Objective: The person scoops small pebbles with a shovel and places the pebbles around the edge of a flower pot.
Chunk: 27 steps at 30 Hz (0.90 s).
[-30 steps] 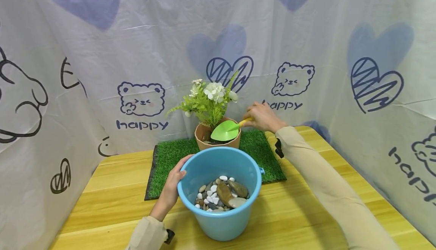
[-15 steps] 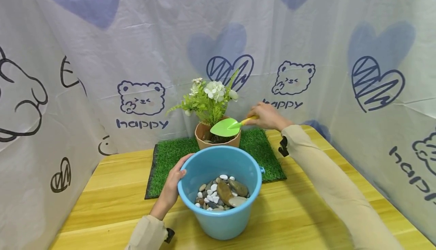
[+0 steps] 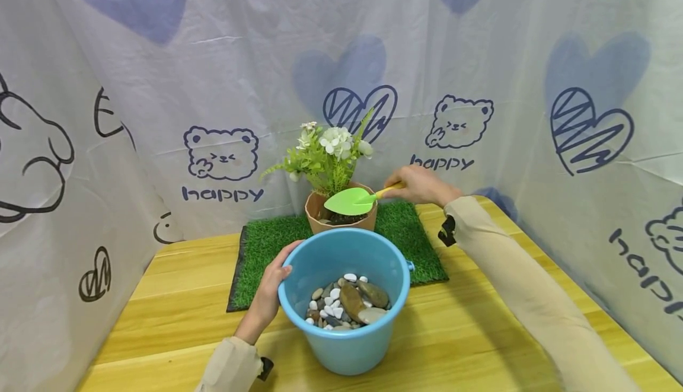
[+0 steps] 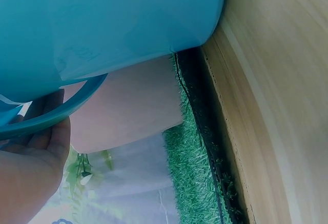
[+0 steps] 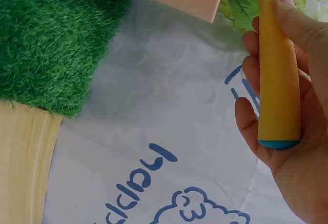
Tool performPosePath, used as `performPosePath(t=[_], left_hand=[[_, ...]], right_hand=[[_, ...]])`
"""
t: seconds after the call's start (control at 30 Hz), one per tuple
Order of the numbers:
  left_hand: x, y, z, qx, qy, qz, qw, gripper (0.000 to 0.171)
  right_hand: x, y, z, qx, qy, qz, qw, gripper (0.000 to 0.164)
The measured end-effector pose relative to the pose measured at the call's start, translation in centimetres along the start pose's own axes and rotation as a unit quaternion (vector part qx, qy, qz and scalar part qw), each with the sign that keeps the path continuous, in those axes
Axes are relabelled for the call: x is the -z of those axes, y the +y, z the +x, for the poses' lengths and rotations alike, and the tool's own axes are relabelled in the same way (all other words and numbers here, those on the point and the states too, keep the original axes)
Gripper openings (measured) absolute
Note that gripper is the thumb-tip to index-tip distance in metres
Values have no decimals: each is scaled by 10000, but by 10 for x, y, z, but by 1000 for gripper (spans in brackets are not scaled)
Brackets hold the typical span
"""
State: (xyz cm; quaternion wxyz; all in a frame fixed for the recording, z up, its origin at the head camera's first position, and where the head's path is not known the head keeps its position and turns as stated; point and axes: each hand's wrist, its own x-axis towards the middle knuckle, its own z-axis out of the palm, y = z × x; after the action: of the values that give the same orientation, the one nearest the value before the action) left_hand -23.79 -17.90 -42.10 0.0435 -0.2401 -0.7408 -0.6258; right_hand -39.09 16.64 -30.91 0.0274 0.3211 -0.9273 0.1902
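Gripping blue bucket (image 3: 349,353) at left rim with left hand (image 3: 269,285), thumb over the lip, fingers curled round outside, probably to steady it. Cannot tell from left wrist view if curled round rim or folded handle: just a blue band in the grasp. Behind, green mat (image 3: 267,247) on wood-look worktop (image 3: 155,306), likely laid to catch spills. Bucket upright on worktop in front of mat, near the body, presumably for easy reach of stones (image 3: 351,304) inside. Just beyond, on mat: terracotta-coloured pot (image 3: 315,223) with plant (image 3: 326,172) upright toward its rear-left, dark soil (image 3: 347,219) showing in front; handy gap for working in. Over pot mouth, green blade of trowel (image 3: 364,198), clear of soil as far as visible; cannot make out any load on it. Holding yellow trowel handle with right hand (image 3: 423,184), fingers wrapped round, thumb up near the neck, likely for control of tilt; coming in from right, probably to avoid plant and bucket. Counts: two hands, both occupied; one mat; one bucket; three larger stones plus roughly ten white pebbles, smaller dark ones too overlapped to count; one pot; one plant; one trowel.
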Motion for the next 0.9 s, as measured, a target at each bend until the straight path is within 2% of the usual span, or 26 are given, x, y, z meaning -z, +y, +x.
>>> performPosePath(t=[0.2,0.5,0.77,0.9], left_hand=[[0,0,0,-4,25,19,10000,57],[0,0,0,34,44,2,10000,56],[-1,0,0,22,21,-32,10000,56],[0,0,0,12,22,15,10000,56]], right_hand=[[2,-3,-3,81,103,173,9998,27],[5,-15,-7,232,-287,497,9981,26],[2,-20,-9,445,-357,762,9955,21],[2,-19,-12,592,-389,721,9949,19]])
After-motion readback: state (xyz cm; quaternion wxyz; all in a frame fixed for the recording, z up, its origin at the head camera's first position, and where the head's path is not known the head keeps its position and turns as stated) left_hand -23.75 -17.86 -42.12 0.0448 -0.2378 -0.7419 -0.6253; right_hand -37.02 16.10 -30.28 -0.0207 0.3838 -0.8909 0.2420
